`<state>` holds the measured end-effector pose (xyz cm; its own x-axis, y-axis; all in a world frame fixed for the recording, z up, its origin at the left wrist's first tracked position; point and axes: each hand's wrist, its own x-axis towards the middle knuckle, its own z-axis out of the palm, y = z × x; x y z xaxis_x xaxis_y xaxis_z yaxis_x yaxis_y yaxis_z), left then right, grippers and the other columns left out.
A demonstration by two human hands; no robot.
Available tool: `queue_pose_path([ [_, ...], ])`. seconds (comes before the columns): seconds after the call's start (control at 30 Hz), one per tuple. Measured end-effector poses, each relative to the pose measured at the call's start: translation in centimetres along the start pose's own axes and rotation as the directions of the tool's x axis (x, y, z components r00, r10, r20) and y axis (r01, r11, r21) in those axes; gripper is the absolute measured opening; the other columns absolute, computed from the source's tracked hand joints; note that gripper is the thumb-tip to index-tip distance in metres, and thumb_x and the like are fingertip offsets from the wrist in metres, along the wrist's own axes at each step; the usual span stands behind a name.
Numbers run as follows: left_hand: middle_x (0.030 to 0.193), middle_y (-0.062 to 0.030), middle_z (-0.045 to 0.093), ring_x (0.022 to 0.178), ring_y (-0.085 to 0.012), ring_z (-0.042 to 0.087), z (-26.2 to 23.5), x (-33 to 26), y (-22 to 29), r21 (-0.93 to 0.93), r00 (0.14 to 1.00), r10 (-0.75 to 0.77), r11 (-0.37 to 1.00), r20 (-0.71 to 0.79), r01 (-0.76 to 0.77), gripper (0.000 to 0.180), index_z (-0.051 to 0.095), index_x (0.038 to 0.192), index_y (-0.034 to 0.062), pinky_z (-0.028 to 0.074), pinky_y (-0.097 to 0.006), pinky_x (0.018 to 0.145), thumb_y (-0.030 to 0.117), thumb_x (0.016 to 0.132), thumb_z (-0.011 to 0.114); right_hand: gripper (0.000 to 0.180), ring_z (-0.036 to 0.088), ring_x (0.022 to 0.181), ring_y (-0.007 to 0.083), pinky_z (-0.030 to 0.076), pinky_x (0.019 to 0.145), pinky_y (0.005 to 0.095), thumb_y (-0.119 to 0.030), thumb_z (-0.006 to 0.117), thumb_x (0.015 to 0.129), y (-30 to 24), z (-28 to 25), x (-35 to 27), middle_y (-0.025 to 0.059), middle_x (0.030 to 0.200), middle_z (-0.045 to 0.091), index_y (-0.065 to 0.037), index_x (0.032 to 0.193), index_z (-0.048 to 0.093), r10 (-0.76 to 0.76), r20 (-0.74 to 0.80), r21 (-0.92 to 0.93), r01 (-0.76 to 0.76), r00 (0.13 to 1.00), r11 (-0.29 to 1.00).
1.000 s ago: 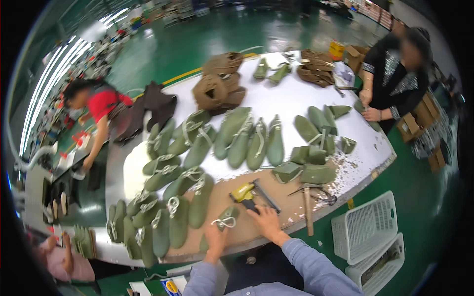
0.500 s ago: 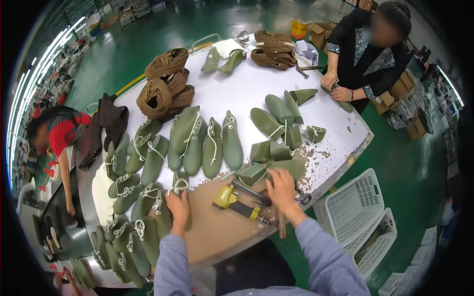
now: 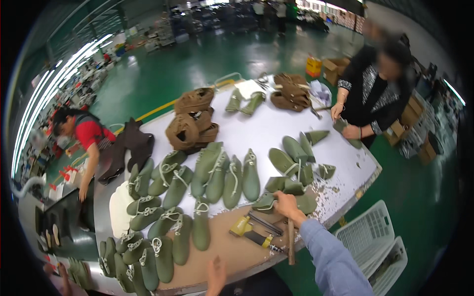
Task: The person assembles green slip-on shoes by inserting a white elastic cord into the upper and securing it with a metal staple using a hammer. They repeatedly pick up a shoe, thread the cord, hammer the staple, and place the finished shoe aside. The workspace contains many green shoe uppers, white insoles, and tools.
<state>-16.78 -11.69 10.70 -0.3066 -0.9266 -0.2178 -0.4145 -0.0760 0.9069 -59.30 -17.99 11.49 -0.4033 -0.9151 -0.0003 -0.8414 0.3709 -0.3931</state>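
My right hand (image 3: 287, 206) reaches across the table, its fingers closed on a green shoe last (image 3: 264, 203) with a white cord. Part of that last is hidden behind the hand. Low at the table's front edge, my left hand (image 3: 216, 277) is slightly blurred, holding nothing, its fingers extended. Beyond it lies a single green shoe last (image 3: 201, 231) with a cord loop. A yellow and black nail gun (image 3: 242, 226) rests on the brown board between my hands. Beside my right wrist is a wooden-handled hammer (image 3: 291, 241).
Rows of corded green lasts (image 3: 163, 259) fill the left side. More loose lasts (image 3: 295, 148) lie right of centre. Brown shoe uppers (image 3: 190, 130) are piled farther back. A co-worker (image 3: 370, 93) handles a last at the far right. White crates (image 3: 368, 229) stand right of the table.
My left hand has let go of the corded last and drawn back to the front edge. My right hand has closed on a last. The view has tilted upward.
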Motion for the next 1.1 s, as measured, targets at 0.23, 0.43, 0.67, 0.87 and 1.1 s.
queue_pose_path([
  [0.23, 0.148, -0.0225, 0.049, 0.139, -0.0331, 0.048, -4.1, -0.4, 13.2, -0.206, 0.971, 0.234, 0.953, 0.037, -0.222, 0.076, 0.031, 0.154, -0.001, 0.04, -0.046, 0.115, 0.015, 0.092, 0.073, 0.013, 0.067, 0.065, 0.0291, 0.051, 0.061, 0.0399, -0.005, 0.066, 0.085, -21.4, -11.9, -8.5, 0.0102, 0.079, 0.073, -0.007, 0.094, 0.075, -0.397, -0.185, 0.486, 0.435, 0.899, 0.758],
  [0.43, 0.145, -0.0257, 0.049, 0.138, -0.036, 0.047, -8.8, -3.2, 14.5, 0.05, 0.863, 0.495, 0.869, -0.099, -0.493, 0.094, 0.035, 0.151, -0.0002, 0.04, -0.047, 0.114, 0.032, 0.081, 0.087, 0.012, 0.06, 0.07, 0.0063, 0.048, 0.063, 0.0229, 0.001, 0.063, 0.092, -32.9, -12.1, -17.1, 0.0041, 0.083, 0.071, -0.001, 0.095, 0.075, -0.472, -0.082, 0.888, 0.279, 0.878, 0.365],
  [0.67, 0.13, -0.0207, 0.065, 0.117, -0.0342, 0.064, -12.5, -5.4, 5.1, 0.227, 0.976, 0.218, 0.951, -0.001, -0.212, 0.063, 0.055, 0.137, 0.0053, 0.055, -0.045, 0.087, 0.041, 0.09, 0.076, 0.022, 0.066, 0.081, 0.0112, 0.053, 0.074, 0.0299, -0.015, 0.061, 0.099, -32.3, 2.1, -19.3, 0.0055, 0.088, 0.073, -0.004, 0.113, 0.073, -0.348, 0.269, 0.892, -0.096, 0.898, 0.442],
  [0.87, 0.13, -0.0171, 0.06, 0.121, -0.0283, 0.061, -13.5, -2.6, 0.3, -0.848, 0.903, -0.288, 0.34, 0.319, 0.408, 0.054, 0.05, 0.133, 0.0079, 0.051, -0.046, 0.094, 0.036, 0.094, 0.073, 0.031, 0.068, 0.078, 0.0178, 0.054, 0.073, 0.0349, -0.027, 0.062, 0.099, -29.3, 5.0, -21.0, 0.0109, 0.09, 0.075, -0.007, 0.121, 0.072, -0.168, 0.306, 0.636, -0.069, 0.937, 0.769],
  [1.1, 0.1, -0.0114, 0.069, 0.07, -0.0301, 0.07, -6.2, 3.7, -9.2, -0.938, 0.852, -0.524, 0.307, -0.026, 0.159, 0.049, 0.051, 0.123, 0.021, 0.055, -0.046, 0.058, 0.047, 0.09, 0.076, 0.045, 0.069, 0.101, 0.0287, 0.054, 0.089, 0.0425, -0.038, 0.058, 0.101, -27.7, 6.8, -22.8, 0.018, 0.112, 0.072, -0.005, 0.131, 0.064, -0.042, 0.417, 0.456, -0.169, 0.908, 0.874],
])
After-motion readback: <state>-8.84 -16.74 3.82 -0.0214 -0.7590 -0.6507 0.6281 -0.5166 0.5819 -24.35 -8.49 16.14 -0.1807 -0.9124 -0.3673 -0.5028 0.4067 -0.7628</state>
